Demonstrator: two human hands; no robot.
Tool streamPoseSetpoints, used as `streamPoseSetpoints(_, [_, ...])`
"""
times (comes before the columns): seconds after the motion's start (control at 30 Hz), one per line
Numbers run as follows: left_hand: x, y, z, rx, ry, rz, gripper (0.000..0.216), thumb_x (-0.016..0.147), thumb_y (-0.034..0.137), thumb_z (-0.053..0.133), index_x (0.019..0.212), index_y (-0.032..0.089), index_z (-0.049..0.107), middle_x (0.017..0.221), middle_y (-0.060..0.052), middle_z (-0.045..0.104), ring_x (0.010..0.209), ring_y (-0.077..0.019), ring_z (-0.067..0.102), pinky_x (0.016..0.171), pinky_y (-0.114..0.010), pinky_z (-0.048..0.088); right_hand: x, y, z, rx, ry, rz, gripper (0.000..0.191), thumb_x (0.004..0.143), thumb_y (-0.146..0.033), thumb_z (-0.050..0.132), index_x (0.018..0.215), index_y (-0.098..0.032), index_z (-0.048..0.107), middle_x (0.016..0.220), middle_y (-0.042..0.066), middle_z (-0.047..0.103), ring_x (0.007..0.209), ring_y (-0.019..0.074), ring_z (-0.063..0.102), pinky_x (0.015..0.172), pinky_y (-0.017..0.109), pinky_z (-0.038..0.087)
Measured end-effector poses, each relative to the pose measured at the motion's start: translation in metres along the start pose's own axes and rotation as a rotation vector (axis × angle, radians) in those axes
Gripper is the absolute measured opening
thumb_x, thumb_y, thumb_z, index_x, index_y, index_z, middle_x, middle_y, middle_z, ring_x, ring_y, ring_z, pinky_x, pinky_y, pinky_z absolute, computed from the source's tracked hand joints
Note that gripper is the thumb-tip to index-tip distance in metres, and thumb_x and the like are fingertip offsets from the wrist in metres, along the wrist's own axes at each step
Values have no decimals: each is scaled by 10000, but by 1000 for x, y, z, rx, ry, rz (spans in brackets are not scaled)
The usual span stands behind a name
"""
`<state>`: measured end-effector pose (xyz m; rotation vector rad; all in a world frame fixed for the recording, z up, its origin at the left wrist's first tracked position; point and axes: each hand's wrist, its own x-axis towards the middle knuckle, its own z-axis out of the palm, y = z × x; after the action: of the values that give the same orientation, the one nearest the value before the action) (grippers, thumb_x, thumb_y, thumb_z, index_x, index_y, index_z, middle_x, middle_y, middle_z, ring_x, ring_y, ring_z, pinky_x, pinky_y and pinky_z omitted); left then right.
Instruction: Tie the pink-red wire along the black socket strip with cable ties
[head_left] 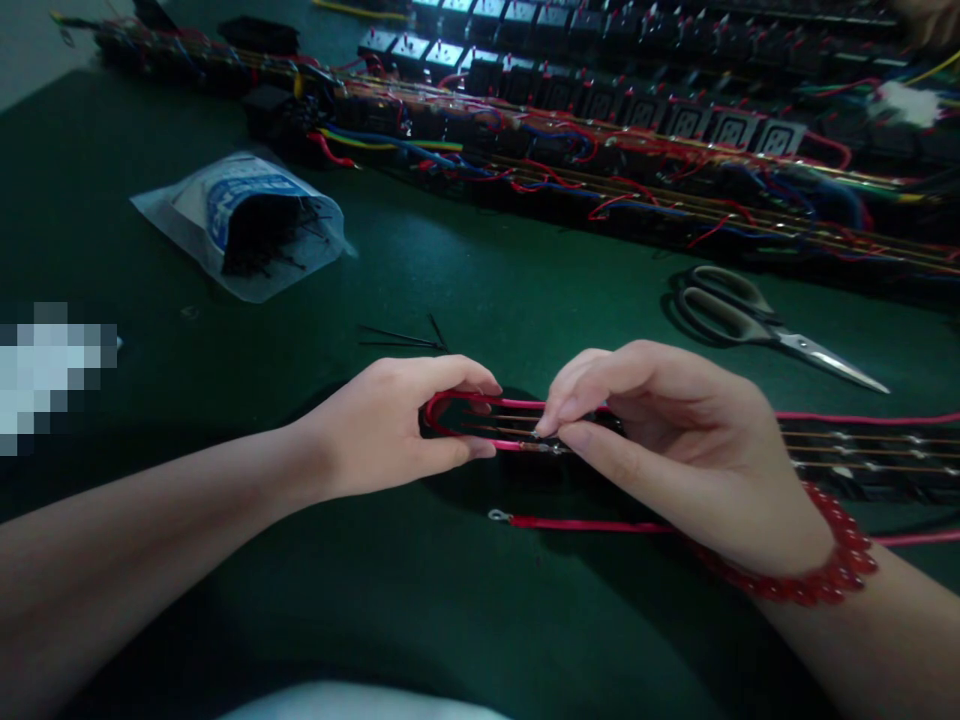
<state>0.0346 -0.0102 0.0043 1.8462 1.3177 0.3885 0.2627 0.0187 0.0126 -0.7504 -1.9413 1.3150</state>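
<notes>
My left hand (405, 420) is closed round the left end of a long black strip (892, 480) with bare metal rods along it. Its thumb and fingers grip a red wire (435, 405) bent in a U at that end. My right hand (652, 440), with a red bead bracelet at the wrist, pinches thumb and forefinger together over the rods. Whatever lies between those fingertips is too small to make out. Below the strip, a second red wire (585, 525) ends in a metal ring terminal (498, 516), partly hidden by my right wrist.
Black-handled scissors (750, 315) lie behind my right hand. Several thin black ties (405, 338) rest beyond my left hand. An open plastic bag (255, 225) of black ties stands back left. Rows of wired socket strips (600, 150) fill the far side of the green table (360, 620).
</notes>
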Motion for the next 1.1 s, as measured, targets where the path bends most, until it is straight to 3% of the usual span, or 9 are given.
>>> streamPoseSetpoints(0.13, [-2, 6, 0, -78, 32, -80, 315, 795, 317, 755, 1082, 235, 653, 1006, 37, 718, 866, -143, 685, 755, -249, 547, 0, 1, 0, -59, -33, -18, 113, 855, -123, 654, 908, -222, 639, 847, 16, 680, 773, 163, 653, 670, 332, 551])
streamPoseSetpoints(0.3, [0, 3, 1, -176, 9, -109, 346, 782, 320, 764, 1099, 246, 647, 1040, 36, 730, 931, -160, 699, 819, -272, 558, 0, 1, 2, -135, -63, -58, 134, 853, -113, 660, 948, -203, 635, 884, 13, 675, 797, 140, 657, 704, 309, 559])
streamPoseSetpoints(0.4, [2, 1, -1, -145, -23, -116, 421, 777, 366, 764, 1161, 252, 636, 1078, 27, 728, 966, -163, 694, 853, -269, 553, -1, 0, 4, -179, -67, -61, 115, 855, -118, 659, 940, -192, 636, 877, 14, 672, 791, 130, 654, 696, 290, 559])
streamPoseSetpoints(0.5, [2, 2, -2, -50, -45, -133, 404, 787, 428, 740, 1139, 250, 655, 1034, 16, 727, 886, -165, 691, 754, -256, 556, -1, 0, 5, -213, -66, -66, 108, 852, -116, 660, 933, -185, 640, 884, 17, 676, 782, 117, 650, 677, 259, 554])
streamPoseSetpoints(0.8, [-1, 3, 1, -24, -4, -90, 299, 797, 395, 714, 1055, 256, 655, 935, 29, 721, 797, -162, 680, 640, -243, 520, 1, 1, 5, -227, -75, -76, 110, 866, -143, 645, 946, -219, 656, 885, 34, 709, 787, 158, 674, 694, 298, 564])
streamPoseSetpoints(1.1, [1, 1, 1, -73, -14, -64, 276, 788, 377, 727, 1015, 239, 654, 923, 35, 693, 801, -149, 652, 656, -235, 491, 3, 0, 6, -342, -138, -102, 140, 842, -109, 618, 898, -223, 676, 847, 36, 716, 791, 174, 672, 676, 312, 568])
